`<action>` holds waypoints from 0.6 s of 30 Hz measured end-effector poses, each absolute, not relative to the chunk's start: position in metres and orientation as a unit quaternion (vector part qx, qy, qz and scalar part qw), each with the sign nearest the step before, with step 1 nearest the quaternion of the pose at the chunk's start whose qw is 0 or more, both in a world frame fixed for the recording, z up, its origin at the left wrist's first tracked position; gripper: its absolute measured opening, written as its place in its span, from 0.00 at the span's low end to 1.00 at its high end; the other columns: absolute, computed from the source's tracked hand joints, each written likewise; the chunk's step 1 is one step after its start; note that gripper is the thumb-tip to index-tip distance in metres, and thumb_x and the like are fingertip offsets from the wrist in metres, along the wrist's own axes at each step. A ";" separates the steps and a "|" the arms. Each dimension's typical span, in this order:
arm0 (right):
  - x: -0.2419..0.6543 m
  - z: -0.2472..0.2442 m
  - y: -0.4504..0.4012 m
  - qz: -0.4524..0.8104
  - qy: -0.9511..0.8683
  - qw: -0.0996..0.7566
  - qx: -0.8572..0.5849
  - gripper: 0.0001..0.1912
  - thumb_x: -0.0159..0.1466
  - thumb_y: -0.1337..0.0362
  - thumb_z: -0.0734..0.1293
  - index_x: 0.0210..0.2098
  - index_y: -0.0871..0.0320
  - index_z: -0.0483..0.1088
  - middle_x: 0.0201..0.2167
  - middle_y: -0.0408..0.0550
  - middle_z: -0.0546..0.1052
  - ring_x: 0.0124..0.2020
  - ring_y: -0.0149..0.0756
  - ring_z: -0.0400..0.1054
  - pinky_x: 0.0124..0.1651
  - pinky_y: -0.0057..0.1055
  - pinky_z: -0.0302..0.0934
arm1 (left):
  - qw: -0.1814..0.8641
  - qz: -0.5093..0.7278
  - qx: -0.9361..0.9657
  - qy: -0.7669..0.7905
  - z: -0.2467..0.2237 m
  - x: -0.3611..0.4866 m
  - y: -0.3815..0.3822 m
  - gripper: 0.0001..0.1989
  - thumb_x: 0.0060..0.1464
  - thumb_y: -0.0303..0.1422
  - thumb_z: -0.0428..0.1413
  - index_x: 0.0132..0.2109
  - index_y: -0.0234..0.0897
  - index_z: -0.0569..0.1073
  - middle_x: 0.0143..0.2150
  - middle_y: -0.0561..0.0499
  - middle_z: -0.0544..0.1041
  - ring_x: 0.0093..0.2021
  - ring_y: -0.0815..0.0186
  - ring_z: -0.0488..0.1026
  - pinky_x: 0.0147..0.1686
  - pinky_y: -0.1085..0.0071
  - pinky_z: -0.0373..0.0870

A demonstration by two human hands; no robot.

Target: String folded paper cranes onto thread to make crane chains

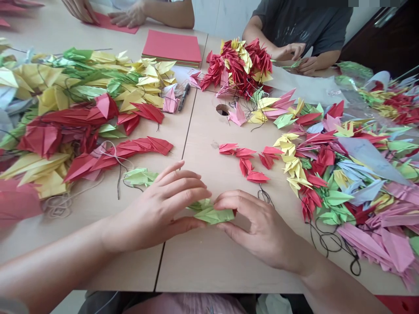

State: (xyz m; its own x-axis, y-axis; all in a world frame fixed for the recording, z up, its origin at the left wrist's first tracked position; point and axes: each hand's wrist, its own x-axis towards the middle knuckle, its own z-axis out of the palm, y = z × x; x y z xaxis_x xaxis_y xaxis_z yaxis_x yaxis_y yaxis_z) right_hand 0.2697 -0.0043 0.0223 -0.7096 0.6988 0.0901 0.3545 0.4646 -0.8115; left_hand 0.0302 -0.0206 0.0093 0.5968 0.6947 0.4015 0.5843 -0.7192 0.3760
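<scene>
Green folded paper pieces (214,214) lie between my two hands near the table's front. My left hand (160,203) touches their left side, thumb below and slightly spread fingers above. At the right end, my right hand (253,222) pinches the green paper between thumb and fingers, with a bit of red showing beside the fingertips. Another green folded piece (140,176) lies just beyond my left hand, with dark cord near it. A row of red folded pieces (150,146) lies further left. Small red folded pieces (245,152) lie beyond my right hand.
Heaps of yellow, green and red folded paper (52,113) cover the left side; a mixed heap (347,174) with loose black cord covers the right. Further back are a red paper stack (172,46), a pen (183,97) and a table hole (223,110). Two people work opposite.
</scene>
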 end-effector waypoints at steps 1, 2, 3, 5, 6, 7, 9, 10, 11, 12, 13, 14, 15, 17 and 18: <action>0.271 0.023 -0.003 0.399 -0.832 0.213 -0.322 0.14 0.63 0.75 0.66 0.45 0.53 0.67 0.44 0.44 0.75 0.45 0.32 0.71 0.49 0.29 0.66 | 0.108 0.248 0.887 0.374 0.008 0.029 -0.019 0.21 0.58 0.41 0.58 0.54 0.36 0.69 0.48 0.45 0.79 0.56 0.59 0.70 0.65 0.51 0.54; 0.272 0.024 -0.003 0.392 -0.833 0.215 -0.326 0.14 0.63 0.75 0.66 0.45 0.53 0.67 0.44 0.45 0.75 0.45 0.33 0.71 0.49 0.30 0.66 | 0.112 0.228 0.888 0.384 0.006 0.028 -0.018 0.24 0.56 0.44 0.59 0.56 0.36 0.69 0.49 0.45 0.78 0.58 0.57 0.69 0.66 0.49 0.51; 0.272 0.024 -0.002 0.388 -0.833 0.216 -0.329 0.14 0.62 0.75 0.66 0.45 0.53 0.67 0.44 0.45 0.75 0.46 0.33 0.71 0.50 0.31 0.66 | 0.115 0.212 0.888 0.390 0.004 0.027 -0.017 0.25 0.56 0.44 0.59 0.56 0.36 0.69 0.49 0.45 0.79 0.58 0.56 0.68 0.66 0.48 0.49; 0.273 0.023 -0.002 0.385 -0.834 0.222 -0.327 0.14 0.62 0.76 0.65 0.44 0.53 0.67 0.44 0.45 0.75 0.46 0.34 0.71 0.50 0.32 0.66 | 0.125 0.198 0.888 0.396 0.001 0.026 -0.016 0.21 0.58 0.42 0.58 0.55 0.37 0.70 0.48 0.46 0.79 0.58 0.56 0.68 0.66 0.47 0.47; 0.273 0.023 -0.003 0.384 -0.835 0.224 -0.322 0.14 0.62 0.76 0.65 0.44 0.53 0.67 0.44 0.46 0.75 0.46 0.34 0.71 0.50 0.32 0.66 | 0.131 0.197 0.887 0.397 -0.001 0.026 -0.016 0.19 0.59 0.40 0.57 0.54 0.38 0.70 0.47 0.47 0.80 0.57 0.57 0.69 0.66 0.47 0.47; 0.273 0.022 -0.004 0.383 -0.838 0.227 -0.315 0.14 0.62 0.77 0.65 0.43 0.53 0.67 0.44 0.46 0.76 0.46 0.34 0.71 0.50 0.33 0.66 | 0.135 0.198 0.885 0.398 -0.001 0.026 -0.016 0.16 0.60 0.37 0.56 0.53 0.38 0.71 0.45 0.48 0.80 0.56 0.58 0.70 0.66 0.48 0.48; 0.272 0.022 -0.005 0.381 -0.843 0.230 -0.302 0.15 0.61 0.78 0.64 0.42 0.54 0.66 0.44 0.46 0.75 0.46 0.33 0.71 0.50 0.32 0.66 | 0.137 0.202 0.882 0.403 -0.001 0.027 -0.017 0.11 0.61 0.33 0.54 0.50 0.39 0.72 0.43 0.49 0.79 0.52 0.60 0.72 0.65 0.50 0.50; 0.272 0.023 -0.005 0.380 -0.845 0.230 -0.299 0.15 0.61 0.79 0.63 0.42 0.54 0.66 0.44 0.46 0.75 0.46 0.33 0.71 0.50 0.31 0.66 | 0.135 0.205 0.879 0.408 0.000 0.027 -0.017 0.10 0.61 0.32 0.53 0.49 0.39 0.73 0.42 0.49 0.79 0.51 0.61 0.72 0.65 0.51 0.51; 0.272 0.023 -0.005 0.379 -0.845 0.229 -0.300 0.15 0.61 0.79 0.63 0.42 0.54 0.66 0.44 0.45 0.75 0.46 0.33 0.71 0.50 0.31 0.65 | 0.131 0.209 0.877 0.413 0.000 0.027 -0.016 0.08 0.62 0.31 0.52 0.47 0.39 0.73 0.41 0.49 0.79 0.50 0.61 0.73 0.64 0.52 0.52; 0.273 0.024 -0.005 0.380 -0.844 0.223 -0.305 0.15 0.61 0.79 0.63 0.41 0.54 0.66 0.43 0.45 0.75 0.46 0.32 0.71 0.50 0.30 0.65 | 0.125 0.213 0.874 0.419 0.001 0.027 -0.016 0.08 0.62 0.30 0.52 0.46 0.39 0.73 0.41 0.50 0.79 0.49 0.62 0.73 0.64 0.52 0.53; 0.273 0.026 -0.004 0.380 -0.843 0.216 -0.313 0.15 0.61 0.79 0.63 0.41 0.53 0.66 0.43 0.44 0.75 0.46 0.32 0.70 0.50 0.30 0.65 | 0.116 0.218 0.873 0.420 0.002 0.026 -0.015 0.07 0.61 0.29 0.51 0.45 0.39 0.72 0.40 0.50 0.78 0.48 0.62 0.73 0.63 0.53 0.55; 0.274 0.027 -0.003 0.381 -0.842 0.204 -0.323 0.14 0.61 0.79 0.63 0.41 0.53 0.66 0.43 0.44 0.75 0.46 0.32 0.70 0.50 0.30 0.64 | 0.103 0.222 0.874 0.420 0.003 0.025 -0.015 0.06 0.61 0.29 0.52 0.45 0.38 0.72 0.40 0.50 0.79 0.47 0.62 0.73 0.62 0.53 0.57; 0.276 0.029 -0.002 0.380 -0.842 0.192 -0.333 0.14 0.61 0.78 0.63 0.41 0.53 0.65 0.43 0.44 0.74 0.46 0.33 0.70 0.49 0.30 0.64 | 0.088 0.226 0.876 0.417 0.003 0.024 -0.014 0.06 0.61 0.28 0.52 0.44 0.38 0.71 0.39 0.50 0.79 0.47 0.62 0.73 0.61 0.53 0.58; 0.279 0.032 0.000 0.376 -0.841 0.167 -0.351 0.14 0.61 0.78 0.63 0.41 0.53 0.65 0.43 0.44 0.74 0.46 0.33 0.70 0.49 0.31 0.64 | 0.059 0.237 0.878 0.412 0.004 0.022 -0.013 0.05 0.60 0.27 0.53 0.43 0.38 0.70 0.38 0.50 0.79 0.45 0.61 0.74 0.60 0.53 0.60; 0.280 0.033 0.001 0.375 -0.841 0.155 -0.358 0.14 0.61 0.78 0.63 0.41 0.53 0.65 0.43 0.44 0.74 0.46 0.34 0.70 0.48 0.31 0.63 | 0.047 0.244 0.876 0.413 0.004 0.022 -0.013 0.05 0.60 0.26 0.53 0.43 0.38 0.70 0.37 0.50 0.79 0.44 0.61 0.75 0.60 0.53 0.60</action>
